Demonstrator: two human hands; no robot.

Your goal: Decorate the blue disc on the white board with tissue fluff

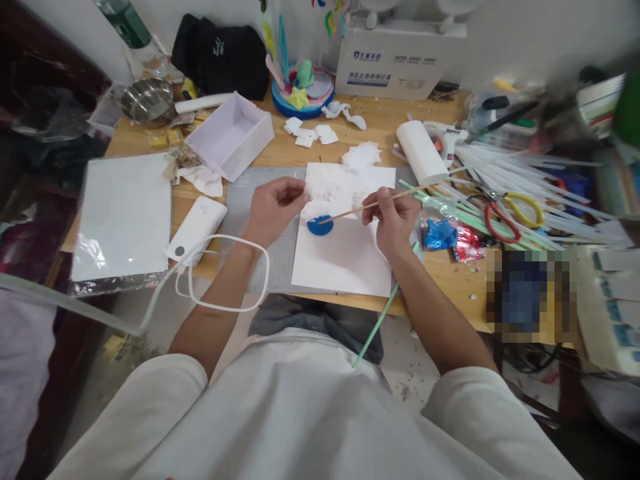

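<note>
Between my hands, a flat blue disc point(321, 227) rests on white paper point(345, 260), with fluffy white material point(320, 190) along its upper edge. My right hand point(393, 217) pinches a thin wooden stick point(357, 209), whose far end lies over the disc. To the left of the disc, my left hand point(277, 208) has its fingers curled, with thumb and fingertips at the edge of the white material. What those fingertips hold, if anything, is too small to make out.
A white power bank point(197, 229) with a looping cable lies left of my left hand. Scissors point(501, 222), plastic sticks point(500, 180) and a white roll point(423, 152) are on the right. An open box point(235, 137) stands behind on the left. A green stick point(377, 327) overhangs the front edge.
</note>
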